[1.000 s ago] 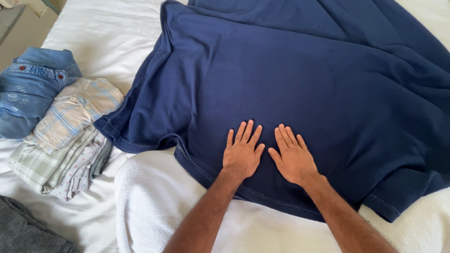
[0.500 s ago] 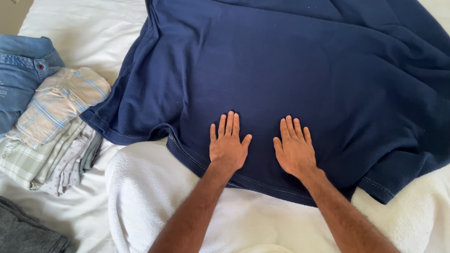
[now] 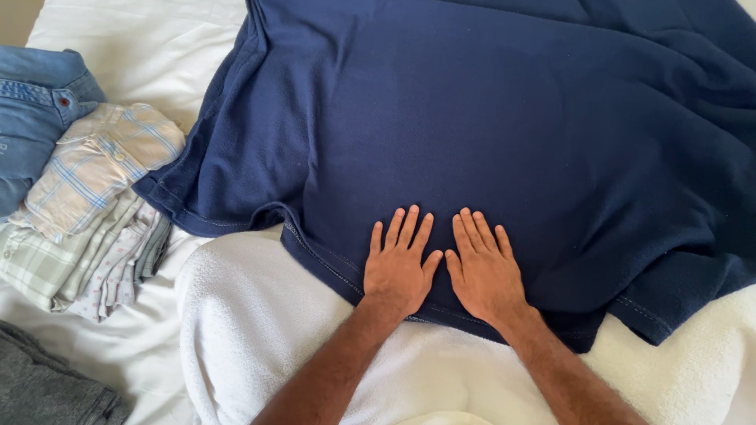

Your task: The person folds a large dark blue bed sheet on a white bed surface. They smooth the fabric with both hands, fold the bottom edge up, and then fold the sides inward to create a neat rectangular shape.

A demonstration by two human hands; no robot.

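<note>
Left hand and right hand | lying flat, fingers spread, grasping nothing | pressing navy shirt near hem | white towel lying beneath | folded shirts sitting left

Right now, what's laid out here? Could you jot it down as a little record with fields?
Setting: white bedsheet with a white towel on it
Main item: navy blue shirt, spread out over the towel
Left hand: flat, palm down on the shirt near its hem, fingers spread
Right hand: flat beside the left, thumbs almost touching
At left: plaid shirts folded in a pile, blue jeans, grey garment
</note>
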